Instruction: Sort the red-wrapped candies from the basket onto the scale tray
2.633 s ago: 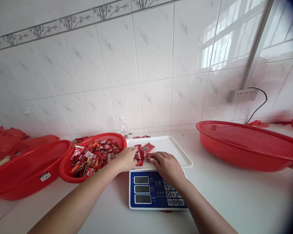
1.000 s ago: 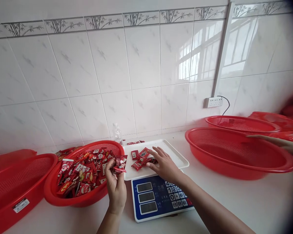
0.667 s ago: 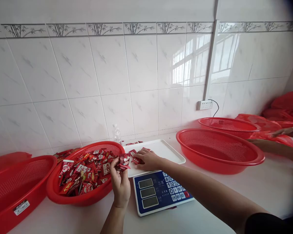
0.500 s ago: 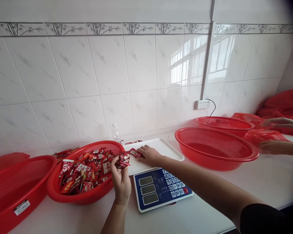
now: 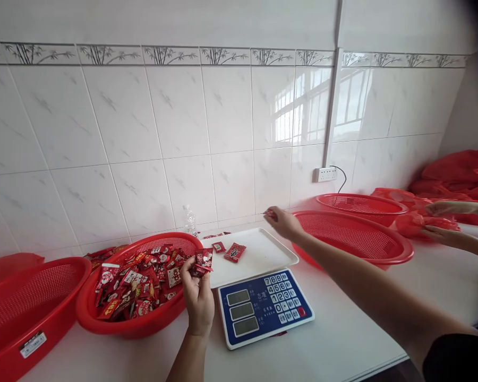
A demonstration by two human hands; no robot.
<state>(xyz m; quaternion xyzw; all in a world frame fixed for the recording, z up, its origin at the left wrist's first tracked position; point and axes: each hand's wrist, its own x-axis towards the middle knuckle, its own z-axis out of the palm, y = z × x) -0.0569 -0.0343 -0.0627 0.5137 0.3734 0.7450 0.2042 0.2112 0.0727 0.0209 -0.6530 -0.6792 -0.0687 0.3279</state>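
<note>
Fingers of the left hand (image 5: 199, 305) grip red wrappers (image 5: 203, 260) between thumb and fingertips, held up in front of the tray's left end and just beside the filled basket; whether this is one packet or several is hard to tell. The right hand (image 5: 287, 224) is raised near the tray's far right corner, its fingers pinched around a small red packet (image 5: 270, 213), mostly hidden by the hand. On the white tray (image 5: 266, 255) lie two more pieces, apart from each other: a little square packet (image 5: 219, 247) and a larger flat packet (image 5: 235, 252). In front of the tray sits a blue scale panel (image 5: 263, 307) with three displays and a keypad; the digits cannot be read. Left of it, the filled basket (image 5: 103, 327) is heaped with mixed red packets (image 5: 143, 286), and beyond that stands another red basket (image 5: 61, 313) with a white label. A clear bottle (image 5: 189, 220) stands on the counter (image 5: 322, 329) near the wall. To the right is a wide red basket (image 5: 354, 241), and past it a co-worker's hands (image 5: 442, 233) hold a red plastic bag (image 5: 408, 225).
</note>
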